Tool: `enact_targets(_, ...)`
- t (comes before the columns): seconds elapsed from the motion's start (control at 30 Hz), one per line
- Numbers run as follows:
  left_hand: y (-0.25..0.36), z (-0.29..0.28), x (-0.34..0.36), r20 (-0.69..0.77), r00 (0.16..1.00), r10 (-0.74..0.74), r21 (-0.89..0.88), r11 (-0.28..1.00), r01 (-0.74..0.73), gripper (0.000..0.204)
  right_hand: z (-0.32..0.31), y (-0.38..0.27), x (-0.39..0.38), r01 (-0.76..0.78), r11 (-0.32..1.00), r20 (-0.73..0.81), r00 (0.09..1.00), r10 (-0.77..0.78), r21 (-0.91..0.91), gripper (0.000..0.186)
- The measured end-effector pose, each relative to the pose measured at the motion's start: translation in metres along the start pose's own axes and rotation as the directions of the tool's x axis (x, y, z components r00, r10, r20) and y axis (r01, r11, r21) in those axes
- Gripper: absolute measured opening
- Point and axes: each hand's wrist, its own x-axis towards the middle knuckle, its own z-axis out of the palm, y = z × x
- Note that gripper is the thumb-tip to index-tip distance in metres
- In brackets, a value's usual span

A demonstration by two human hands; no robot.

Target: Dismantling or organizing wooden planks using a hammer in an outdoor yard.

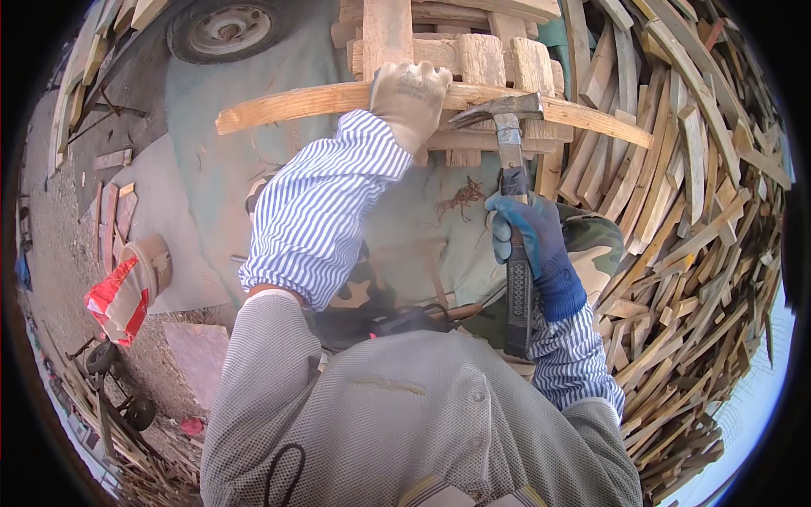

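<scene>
My left hand [410, 100], in a pale work glove, is closed around a long wooden strip [296, 105] that lies crosswise in front of me. My right hand [530, 230], in a blue glove, grips the dark handle of a claw hammer [513, 173]. The hammer's metal head [498, 108] is up beside the strip, right of my left hand, and overlaps it in view; whether they touch I cannot tell. Just beyond the strip stands a stack of short wooden blocks and boards [481, 57]. An upright board [387, 34] rises behind my left hand.
A large heap of loose timber [667, 203] fills the right side. On the left stand a bucket [150, 260] with a red and white bag [118, 302] and some short boards [114, 215]. A wheel [224, 32] lies at the far left on a greenish sheet [220, 169].
</scene>
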Motion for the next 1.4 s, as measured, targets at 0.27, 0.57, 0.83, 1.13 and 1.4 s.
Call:
enact_targets(0.27,-0.005,-0.015,0.022,0.141,0.99,-0.024,-0.047,0.998,0.031,0.032,0.005,0.02,0.026,-0.014,0.999,-0.094,0.995,0.019,0.053,0.023)
enact_targets(0.57,-0.047,-0.044,0.01,0.22,0.954,-0.202,0.006,0.979,0.206,0.07,-0.022,-0.042,-0.036,0.538,0.843,-0.183,0.828,-0.53,-0.009,0.029)
enact_targets(0.83,-0.05,-0.053,0.015,0.323,0.93,-0.176,-0.109,0.969,0.221,0.074,-0.071,0.013,-0.022,0.49,0.86,-0.453,0.804,-0.385,0.139,0.03)
enact_targets(1.13,-0.051,-0.054,0.031,0.399,0.899,-0.179,-0.085,0.969,0.231,0.071,0.051,0.024,0.055,0.106,0.807,-0.012,0.993,-0.122,0.582,0.019)
enact_targets(1.4,-0.067,-0.056,0.032,0.393,0.899,-0.192,-0.129,0.957,0.261,0.073,0.044,0.001,0.032,0.487,0.817,-0.192,0.873,-0.448,0.31,0.02)
